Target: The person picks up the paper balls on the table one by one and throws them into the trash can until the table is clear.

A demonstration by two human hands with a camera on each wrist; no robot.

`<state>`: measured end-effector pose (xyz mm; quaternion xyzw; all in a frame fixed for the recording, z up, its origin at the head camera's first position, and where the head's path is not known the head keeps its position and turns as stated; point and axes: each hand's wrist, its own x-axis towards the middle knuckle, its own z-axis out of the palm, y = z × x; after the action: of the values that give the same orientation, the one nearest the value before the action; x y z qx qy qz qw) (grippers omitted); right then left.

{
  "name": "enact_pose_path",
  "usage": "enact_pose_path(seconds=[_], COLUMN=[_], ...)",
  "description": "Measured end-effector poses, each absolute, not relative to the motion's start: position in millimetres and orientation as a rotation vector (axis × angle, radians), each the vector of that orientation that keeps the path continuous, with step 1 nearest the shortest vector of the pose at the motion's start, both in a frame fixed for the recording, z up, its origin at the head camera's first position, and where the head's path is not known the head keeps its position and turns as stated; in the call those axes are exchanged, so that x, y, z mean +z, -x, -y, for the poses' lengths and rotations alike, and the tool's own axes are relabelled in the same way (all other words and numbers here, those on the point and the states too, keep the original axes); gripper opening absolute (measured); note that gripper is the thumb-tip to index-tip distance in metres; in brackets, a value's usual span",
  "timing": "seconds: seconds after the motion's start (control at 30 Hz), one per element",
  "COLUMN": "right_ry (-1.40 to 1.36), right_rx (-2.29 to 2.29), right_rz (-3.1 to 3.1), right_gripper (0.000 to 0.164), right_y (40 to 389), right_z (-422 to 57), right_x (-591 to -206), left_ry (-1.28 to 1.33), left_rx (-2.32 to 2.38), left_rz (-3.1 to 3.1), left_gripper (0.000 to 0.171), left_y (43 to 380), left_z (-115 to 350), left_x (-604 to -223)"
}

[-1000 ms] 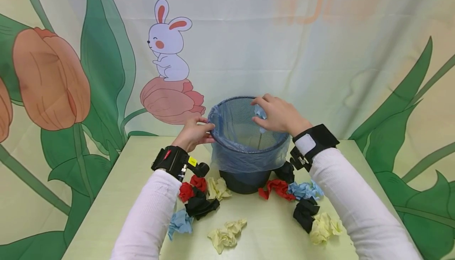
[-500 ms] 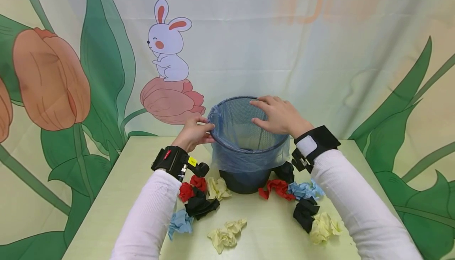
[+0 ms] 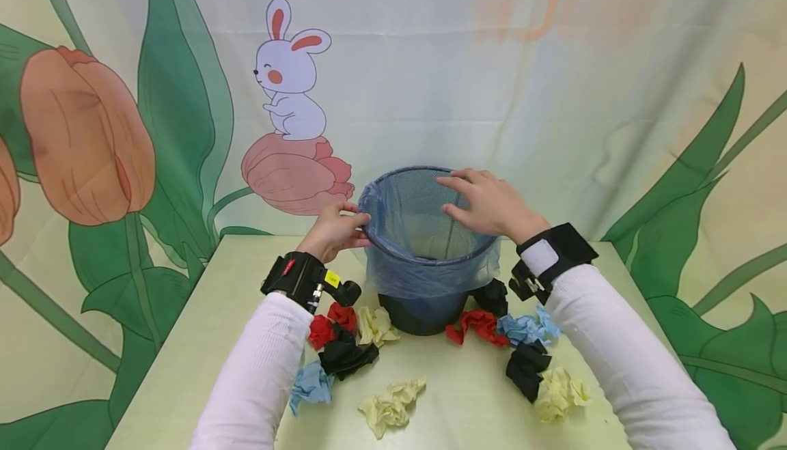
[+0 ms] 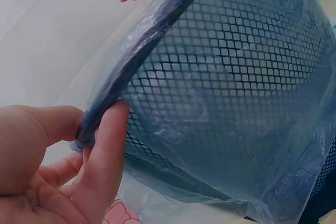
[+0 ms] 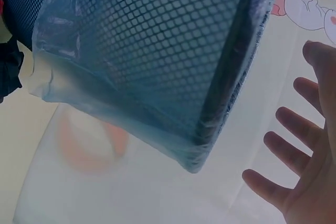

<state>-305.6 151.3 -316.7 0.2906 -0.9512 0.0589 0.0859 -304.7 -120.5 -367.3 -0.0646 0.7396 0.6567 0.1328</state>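
A dark mesh wastebasket (image 3: 423,321) stands on the table, lined with a thin blue plastic bag (image 3: 430,280) folded down over its rim. My left hand (image 3: 335,233) pinches the rim and bag at the left, thumb and fingers on either side of the edge in the left wrist view. Above the right part of the opening hovers my right hand (image 3: 492,205), fingers spread and holding nothing. In the right wrist view that hand (image 5: 315,177) is apart from the bag-covered rim (image 5: 231,77). The bottom inside the basket is mostly hidden.
Crumpled paper lies around the basket: red (image 3: 342,316), black (image 3: 347,354), blue (image 3: 312,385) and yellow (image 3: 377,327) at the left, another yellow ball (image 3: 392,405) in front, and red (image 3: 479,328), blue (image 3: 527,329), black (image 3: 527,370) and yellow (image 3: 559,395) at the right. A printed curtain (image 3: 393,81) hangs behind.
My right hand has let go of a blue crumpled paper over the basket, its fingers have spread, and it has drifted slightly right. The left hand keeps its place on the rim.
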Motion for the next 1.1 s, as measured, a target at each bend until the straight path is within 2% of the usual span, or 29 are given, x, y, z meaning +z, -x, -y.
enact_pose_path(seconds=[0.77,1.1], right_ry=[-0.569,-0.502], right_rx=[0.387,0.401], right_rz=[2.593,2.494], right_gripper=[0.015,0.009], right_y=[306,295], right_z=[-190,-209], right_x=[-340,-367], left_ry=[0.179,0.176], left_rx=[1.914,1.918], left_rz=[-2.142,-2.144], left_gripper=[0.040,0.040], left_y=[305,304], left_z=[121,121], left_x=[-369,-368])
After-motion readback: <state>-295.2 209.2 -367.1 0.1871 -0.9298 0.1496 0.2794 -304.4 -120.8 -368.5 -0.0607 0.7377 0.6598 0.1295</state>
